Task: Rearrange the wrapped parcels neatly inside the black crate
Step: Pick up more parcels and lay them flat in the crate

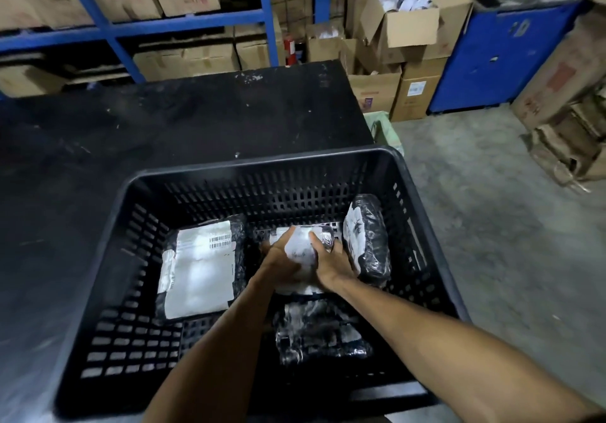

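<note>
At far left, blue shelving (108,29) holds cardboard boxes above a scuffed black desk (164,127). The black crate (262,166) sits at the desk's near right corner, holding a flat labelled parcel (200,268) at its left. At centre, the left hand (278,262) and right hand (331,268) both close their grip around a small parcel (300,248). Another parcel (370,235) leans against the right wall. Concrete floor (492,225) lies rightward.

parcels: 4 (200,268) (303,252) (369,235) (321,330); black crate: 1 (262,163); hands: 2 (278,260) (331,267)
</note>
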